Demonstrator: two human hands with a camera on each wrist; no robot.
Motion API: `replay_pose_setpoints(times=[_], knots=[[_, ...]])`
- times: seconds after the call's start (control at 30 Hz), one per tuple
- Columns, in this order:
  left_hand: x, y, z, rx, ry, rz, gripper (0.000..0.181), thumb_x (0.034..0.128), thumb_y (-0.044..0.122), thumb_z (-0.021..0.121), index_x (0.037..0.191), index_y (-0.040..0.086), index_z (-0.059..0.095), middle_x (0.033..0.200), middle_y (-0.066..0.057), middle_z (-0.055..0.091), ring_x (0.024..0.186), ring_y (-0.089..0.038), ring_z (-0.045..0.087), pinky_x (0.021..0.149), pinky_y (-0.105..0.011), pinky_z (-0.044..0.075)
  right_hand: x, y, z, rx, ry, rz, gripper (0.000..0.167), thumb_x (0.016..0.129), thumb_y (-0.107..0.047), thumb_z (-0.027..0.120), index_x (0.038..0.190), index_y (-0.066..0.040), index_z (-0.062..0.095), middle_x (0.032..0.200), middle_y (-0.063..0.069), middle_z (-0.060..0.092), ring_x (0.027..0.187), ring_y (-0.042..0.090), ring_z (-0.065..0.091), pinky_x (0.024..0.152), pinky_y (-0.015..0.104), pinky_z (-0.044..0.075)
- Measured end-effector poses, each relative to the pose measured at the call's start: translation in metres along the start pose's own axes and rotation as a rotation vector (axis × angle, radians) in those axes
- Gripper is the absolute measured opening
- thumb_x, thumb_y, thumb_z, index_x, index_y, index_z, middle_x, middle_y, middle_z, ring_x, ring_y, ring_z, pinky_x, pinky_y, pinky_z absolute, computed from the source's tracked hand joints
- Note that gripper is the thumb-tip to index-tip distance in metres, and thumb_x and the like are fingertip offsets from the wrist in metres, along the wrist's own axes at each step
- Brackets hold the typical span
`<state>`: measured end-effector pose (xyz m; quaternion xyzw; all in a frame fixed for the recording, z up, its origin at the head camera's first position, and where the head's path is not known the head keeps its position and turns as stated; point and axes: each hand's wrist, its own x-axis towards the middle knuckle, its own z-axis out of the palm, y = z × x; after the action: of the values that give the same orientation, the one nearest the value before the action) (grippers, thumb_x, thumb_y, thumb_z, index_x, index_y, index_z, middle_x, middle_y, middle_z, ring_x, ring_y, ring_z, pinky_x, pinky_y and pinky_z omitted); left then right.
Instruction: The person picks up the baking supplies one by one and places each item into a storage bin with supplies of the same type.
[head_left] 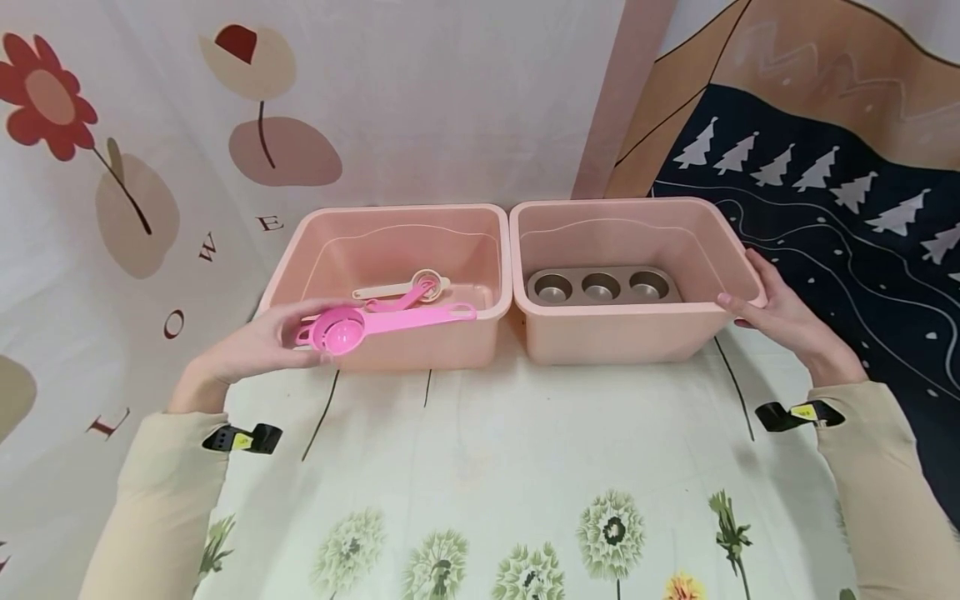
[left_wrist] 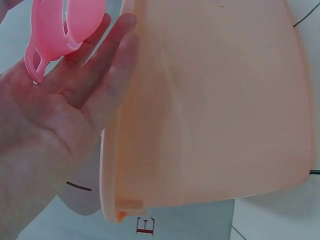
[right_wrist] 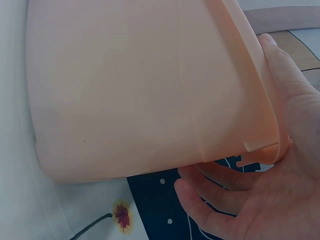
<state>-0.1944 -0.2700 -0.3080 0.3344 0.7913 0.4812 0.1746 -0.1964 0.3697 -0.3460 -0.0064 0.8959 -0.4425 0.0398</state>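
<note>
Over the front left corner of the left pink bin (head_left: 420,343), my left hand (head_left: 262,337) holds a pink egg separator (head_left: 408,318) by its cup end, its long handle pointing right. In the left wrist view the egg separator (left_wrist: 86,22) lies across the fingers beside the bin wall. Inside the left bin are a cream-handled utensil (head_left: 378,292) and another pink utensil (head_left: 401,300), partly hidden by the front wall. My right hand (head_left: 787,317) grips the right pink bin (head_left: 607,335) at its front right corner, with the thumb along the rim (right_wrist: 262,65).
A metal muffin pan (head_left: 577,272) with three cups showing sits in the right bin. Both bins stand side by side on a flower-printed cloth (head_left: 525,442), against a patterned curtain (head_left: 450,100) behind them.
</note>
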Motion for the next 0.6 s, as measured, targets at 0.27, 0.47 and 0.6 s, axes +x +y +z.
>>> replay_pose_setpoints(times=[0.27, 0.47, 0.6], knots=[[0.007, 0.005, -0.008, -0.036, 0.007, 0.019, 0.063, 0.0874, -0.011, 0.059, 0.145, 0.004, 0.040, 0.124, -0.014, 0.051, 0.103, -0.017, 0.057, 0.075, -0.026, 0.052, -0.002, -0.001, 0.000, 0.008, 0.011, 0.003, 0.093, 0.097, -0.030, 0.058, 0.153, -0.012, -0.015, 0.154, 0.029, 0.007, 0.127, 0.047, 0.030, 0.069, 0.015, 0.043], [0.013, 0.007, -0.013, -0.052, 0.029, 0.023, 0.063, 0.0880, -0.011, 0.059, 0.146, 0.009, 0.041, 0.123, -0.016, 0.049, 0.106, -0.020, 0.054, 0.079, -0.025, 0.051, -0.001, 0.000, 0.001, 0.007, 0.012, 0.009, 0.093, 0.098, -0.030, 0.057, 0.153, -0.012, -0.015, 0.154, 0.029, 0.007, 0.127, 0.047, 0.029, 0.068, 0.013, 0.042], [0.015, 0.008, -0.016, -0.035, 0.037, 0.009, 0.064, 0.0884, -0.008, 0.060, 0.146, 0.012, 0.042, 0.122, -0.014, 0.051, 0.104, -0.019, 0.055, 0.078, -0.025, 0.051, 0.001, 0.002, 0.001, 0.009, 0.010, 0.003, 0.092, 0.098, -0.028, 0.057, 0.153, -0.012, -0.016, 0.153, 0.031, 0.007, 0.127, 0.049, 0.028, 0.066, 0.012, 0.042]])
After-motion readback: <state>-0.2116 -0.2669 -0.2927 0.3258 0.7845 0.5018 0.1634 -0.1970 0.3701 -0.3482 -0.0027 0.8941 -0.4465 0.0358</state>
